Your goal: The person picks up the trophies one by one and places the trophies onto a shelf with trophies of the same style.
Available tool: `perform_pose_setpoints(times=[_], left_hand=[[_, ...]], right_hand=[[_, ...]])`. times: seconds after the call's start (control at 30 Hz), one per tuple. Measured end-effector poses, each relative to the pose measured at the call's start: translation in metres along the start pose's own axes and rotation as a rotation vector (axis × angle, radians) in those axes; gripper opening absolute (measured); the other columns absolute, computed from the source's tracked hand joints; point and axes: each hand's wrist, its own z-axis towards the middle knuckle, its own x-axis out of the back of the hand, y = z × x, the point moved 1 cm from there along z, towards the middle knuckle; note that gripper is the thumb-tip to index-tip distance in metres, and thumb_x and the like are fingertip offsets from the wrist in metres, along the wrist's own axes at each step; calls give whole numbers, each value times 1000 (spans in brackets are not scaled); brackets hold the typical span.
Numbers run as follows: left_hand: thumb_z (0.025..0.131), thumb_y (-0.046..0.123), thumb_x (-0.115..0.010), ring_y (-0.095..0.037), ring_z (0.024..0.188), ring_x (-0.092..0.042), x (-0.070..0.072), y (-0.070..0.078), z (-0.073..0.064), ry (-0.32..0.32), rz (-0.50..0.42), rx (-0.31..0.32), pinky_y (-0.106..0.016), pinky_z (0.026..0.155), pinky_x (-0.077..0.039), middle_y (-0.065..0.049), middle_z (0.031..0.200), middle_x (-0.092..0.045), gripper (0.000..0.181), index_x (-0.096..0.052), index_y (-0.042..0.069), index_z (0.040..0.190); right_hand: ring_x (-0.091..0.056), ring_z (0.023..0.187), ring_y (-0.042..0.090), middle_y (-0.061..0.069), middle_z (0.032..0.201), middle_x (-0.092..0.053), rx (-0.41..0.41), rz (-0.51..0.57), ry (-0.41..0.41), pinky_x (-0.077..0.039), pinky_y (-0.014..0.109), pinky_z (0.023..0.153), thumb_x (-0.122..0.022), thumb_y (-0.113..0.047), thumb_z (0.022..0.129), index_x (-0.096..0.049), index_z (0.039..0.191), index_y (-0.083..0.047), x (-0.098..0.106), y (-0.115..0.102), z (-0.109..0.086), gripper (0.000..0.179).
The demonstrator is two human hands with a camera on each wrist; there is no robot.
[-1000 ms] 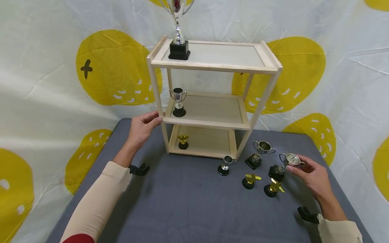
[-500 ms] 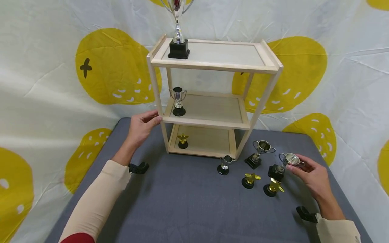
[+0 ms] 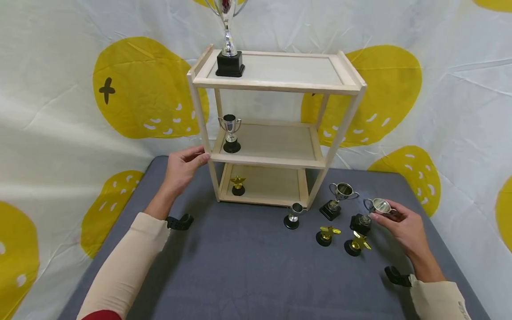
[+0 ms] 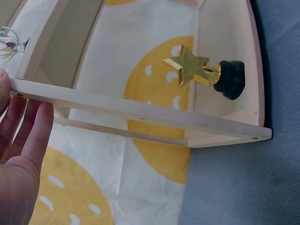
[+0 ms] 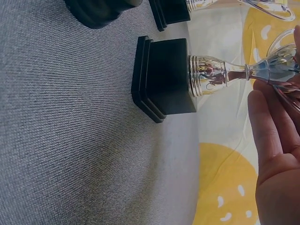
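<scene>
The right hand [image 3: 404,226] is holding a silver cup [image 3: 376,207] at the right side of the head view. Its thumb and fingers are pinching the bowl, with only a narrow gap between them. The left hand [image 3: 180,172] is gripping the side post of the wooden shelf [image 3: 268,161], left of the middle of the frame. In the left wrist view, its thumb is going on one side of the post and its fingers on the other.

The silver cup is sitting between the right hand's fingers, and its black base is pointing down and left from them in the head view. I cannot tell if the base is touching the gray cloth [image 3: 240,266]. The cup is shining, with two curvy handles, a thin neck and a blocky black base with a step at the bottom.

A gold star trophy [image 3: 356,243] is standing just below that base in the frame. Another gold star [image 3: 328,233], a big-bowled cup [image 3: 340,195] and a little round-based cup [image 3: 294,215] are standing to the left of the held one.
</scene>
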Motion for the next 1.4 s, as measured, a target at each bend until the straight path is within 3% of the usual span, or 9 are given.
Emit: perform_pose_setpoints(times=[0.27,0.57,0.8,0.9,1.07,1.4], left_hand=[[98,12,-73,4,93,-73,0,1,0,-4,9,-13,-16,87,-61,-3,116,-75,40,-67,-4,134],[99,11,-72,4,92,-73,0,0,-2,-9,8,-19,-16,87,-61,7,110,-74,39,-67,-5,134],[99,11,-72,4,93,-73,-2,0,-2,-7,13,-27,-16,88,-61,-24,128,-70,38,-68,-5,134],[99,10,-72,5,93,-72,-2,0,-2,-1,16,-28,-15,87,-61,-31,131,-67,38,-67,-5,134],[98,10,-72,5,92,-73,-4,-1,-1,7,12,-27,-16,87,-61,-27,128,-69,38,-68,-5,133],[99,10,-72,3,94,-73,-3,-2,-2,17,-6,-19,-17,87,-61,0,116,-73,39,-67,-4,134]], right_hand=[[-64,79,-13,-36,88,-63,-11,19,11,-52,11,65,-85,-28,89,-60,141,3,1,1,1,66],[-65,78,-13,-36,87,-64,7,30,21,-52,11,64,-85,-26,89,-61,140,3,4,0,0,64],[-67,78,-14,-36,88,-66,27,71,26,-53,9,64,-85,-19,88,-64,138,0,7,0,-1,57],[-67,78,-14,-36,88,-66,26,78,27,-53,9,64,-86,-18,88,-65,138,-2,9,-1,-1,57],[-67,78,-13,-35,88,-67,20,96,26,-52,9,65,-86,-17,88,-66,139,-6,12,-3,-1,56],[-67,79,-13,-36,88,-66,-5,74,10,-53,8,67,-85,-24,90,-66,137,-10,16,-4,1,53]])
